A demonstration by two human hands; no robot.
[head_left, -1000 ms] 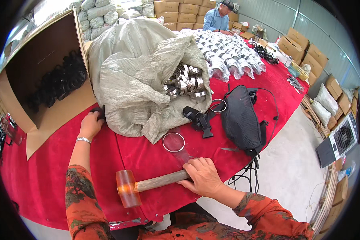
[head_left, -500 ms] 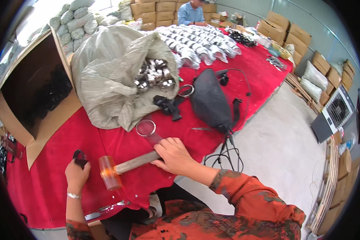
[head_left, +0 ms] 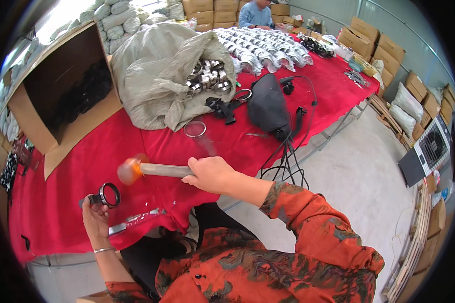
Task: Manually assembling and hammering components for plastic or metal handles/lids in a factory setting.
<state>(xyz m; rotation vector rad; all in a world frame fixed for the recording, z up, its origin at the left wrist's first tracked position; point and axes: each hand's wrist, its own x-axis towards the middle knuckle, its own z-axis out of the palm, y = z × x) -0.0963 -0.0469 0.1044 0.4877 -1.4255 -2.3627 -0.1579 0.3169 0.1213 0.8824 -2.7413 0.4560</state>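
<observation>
My left hand (head_left: 95, 218) pinches the dark tab of a black ring-shaped clamp (head_left: 109, 195), with the ring standing up over the near left of the table. In my right hand (head_left: 211, 174) is a mallet (head_left: 165, 170), gripped near the end of its wooden handle. Its orange head, blurred by motion, hangs above the red cloth (head_left: 91, 166), apart from the ring. Beyond the mallet lies a loose round metal ring (head_left: 194, 130) by a clear plastic piece. A woven sack (head_left: 146, 76) stands open, full of shiny metal rings (head_left: 207, 76).
At left, a cardboard box (head_left: 30, 113) holds black parts. A black bag (head_left: 268, 106) with cables lies right of the sack. Plastic-wrapped items (head_left: 263, 48) cover the far table, where a person in blue (head_left: 255, 16) sits. A fan unit (head_left: 429, 146) stands at right.
My left hand has turned the ring-shaped clamp so its opening shows. The mallet's head has swung up and away, its handle now nearly level. The whole view has shifted somewhat.
</observation>
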